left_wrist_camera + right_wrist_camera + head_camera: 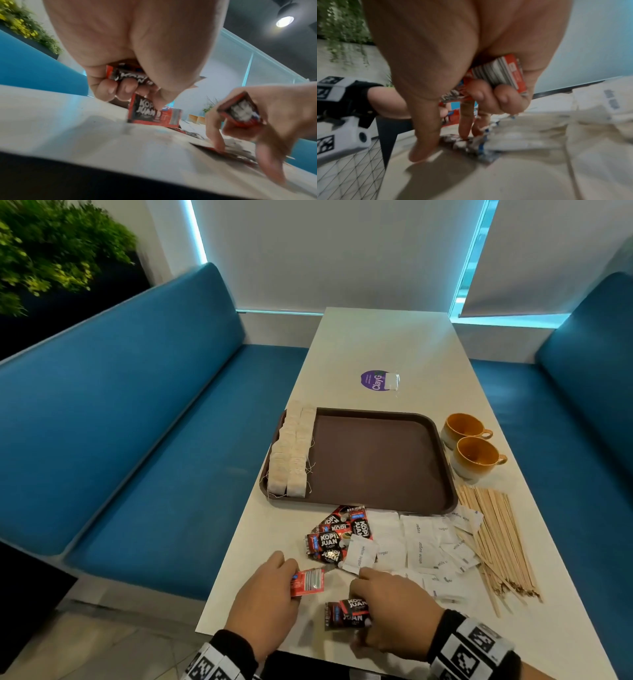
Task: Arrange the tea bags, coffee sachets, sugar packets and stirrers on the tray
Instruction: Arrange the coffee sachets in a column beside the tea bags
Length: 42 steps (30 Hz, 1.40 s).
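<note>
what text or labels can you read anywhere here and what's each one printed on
"KOPI JUAN": on the coffee sachets loose on the table, and on those in the left hand and right hand.
"white sugar": on the sugar packets.
"ClayG": on the round purple sticker; further letters are hidden.
Small print and the barcode on the sachets, and the sticker's smaller lines: too blurred to read.
Black and white wristband markers: patterns, no words.

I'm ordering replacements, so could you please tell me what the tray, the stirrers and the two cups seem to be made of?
The tray looks like moulded brown plastic, matte with a raised rim. The stirrers appear to be thin bare wood, pale and flat. The two cups look like glazed ceramic, glossy ochre inside, paler outside.
</note>
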{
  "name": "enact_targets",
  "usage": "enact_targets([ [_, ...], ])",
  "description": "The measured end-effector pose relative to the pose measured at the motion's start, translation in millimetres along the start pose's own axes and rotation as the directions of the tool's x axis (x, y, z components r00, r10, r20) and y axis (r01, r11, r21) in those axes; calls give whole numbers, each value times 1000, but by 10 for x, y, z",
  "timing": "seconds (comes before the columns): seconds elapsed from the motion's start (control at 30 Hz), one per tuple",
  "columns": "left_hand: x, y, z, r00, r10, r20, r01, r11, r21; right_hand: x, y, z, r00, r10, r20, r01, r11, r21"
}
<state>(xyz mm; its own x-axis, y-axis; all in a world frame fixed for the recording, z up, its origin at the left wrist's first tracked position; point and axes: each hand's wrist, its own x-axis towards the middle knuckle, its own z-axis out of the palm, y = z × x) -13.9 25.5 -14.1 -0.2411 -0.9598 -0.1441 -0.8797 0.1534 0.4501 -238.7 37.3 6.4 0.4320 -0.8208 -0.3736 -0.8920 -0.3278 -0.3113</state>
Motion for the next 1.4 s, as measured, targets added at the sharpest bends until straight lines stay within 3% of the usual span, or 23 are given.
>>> enact_targets([
  [0.17,52,-101,-66,997,-38,-67,22,973,-228,98,-44,0,998,11,-61,-14,999,-51],
  [0.27,77,-124,-127,990,-140,-6,119,867,-484,149,-32,-16,996,25,-84,-29,998,-49],
  [0.4,128,-65,-193,989,-144,36,131,731,-669,170,-12,-59,974,38,-222,7,980,197],
  [0.5,202,-54,-204,984,-169,65,158,629,-761,198,33,-135,909,180,-375,64,831,553],
  [0.57,253,-38,-197,975,-209,76,181,549,-816,240,76,-210,858,304,-413,87,708,701],
  [0.67,323,-3,-180,956,-285,72,196,436,-878,316,198,-318,811,444,-381,89,549,831],
  [0.77,381,42,-193,957,-274,94,186,331,-925,355,313,-415,793,525,-309,93,397,913],
  [0.8,399,59,-203,960,-259,104,192,342,-920,364,343,-438,797,534,-281,98,344,934],
  [0.87,442,92,-191,969,-225,102,197,454,-869,371,388,-478,799,552,-240,87,288,954],
  [0.93,474,166,-200,981,-179,74,166,581,-797,380,442,-471,787,573,-229,81,271,959],
  [1.03,552,292,-210,991,-113,65,122,636,-762,404,490,-450,802,550,-234,87,281,956],
  [1.2,763,319,-154,1000,-29,0,24,830,-557,514,515,-483,810,474,-344,12,574,819],
  [1.3,907,350,-86,999,44,6,-39,932,-361,606,575,-497,861,397,-319,-63,704,708],
  [1.4,1004,384,-1,997,76,34,-68,979,-192,691,628,-472,889,346,-299,-186,871,455],
])
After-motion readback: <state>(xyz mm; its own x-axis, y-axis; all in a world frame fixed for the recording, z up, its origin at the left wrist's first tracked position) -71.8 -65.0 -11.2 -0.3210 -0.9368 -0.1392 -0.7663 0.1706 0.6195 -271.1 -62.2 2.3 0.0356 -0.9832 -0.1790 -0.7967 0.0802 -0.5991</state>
